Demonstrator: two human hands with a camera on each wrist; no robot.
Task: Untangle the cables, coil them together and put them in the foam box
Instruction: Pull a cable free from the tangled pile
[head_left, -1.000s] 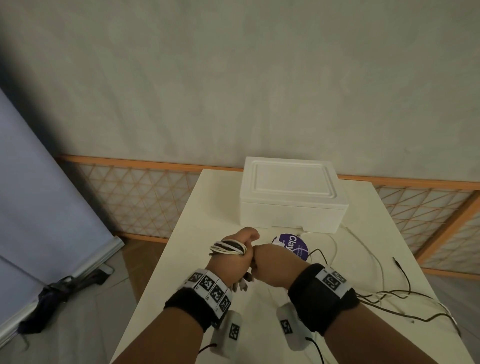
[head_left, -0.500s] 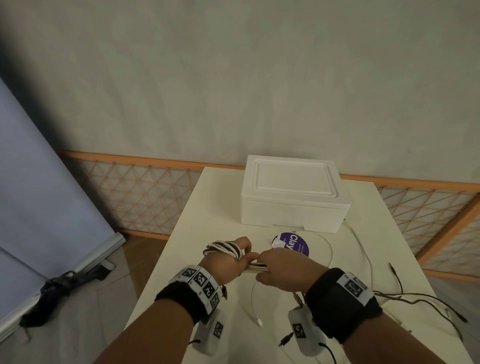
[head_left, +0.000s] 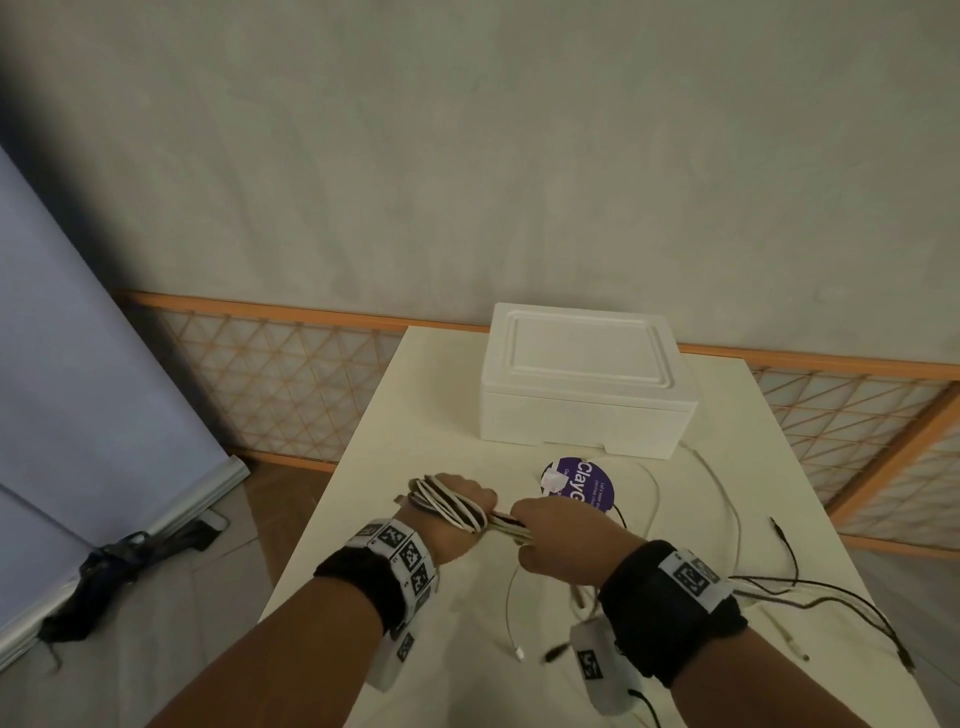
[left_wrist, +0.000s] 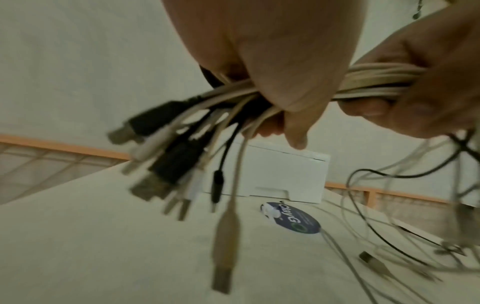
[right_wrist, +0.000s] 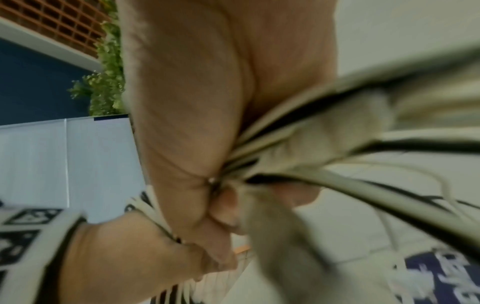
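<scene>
A bundle of white and black cables (head_left: 451, 505) is wound around my left hand (head_left: 457, 512), which grips it above the table. Several plug ends (left_wrist: 187, 164) hang below that hand in the left wrist view. My right hand (head_left: 561, 535) grips the strands (head_left: 511, 527) running out of the coil, just right of the left hand. Loose cable tails (head_left: 779, 587) trail to the right over the table. The white foam box (head_left: 582, 395) stands with its lid on at the back of the table, beyond both hands.
A round purple lid (head_left: 582, 480) printed "Clay" lies between my hands and the box. The white table (head_left: 395, 405) ends close on the left, with floor and a dark bundle (head_left: 114, 571) below. An orange lattice fence (head_left: 270, 384) runs behind.
My hands have moved apart: the right one has slid right and toward me along the strands. More cable wraps lie across the back of my left hand.
</scene>
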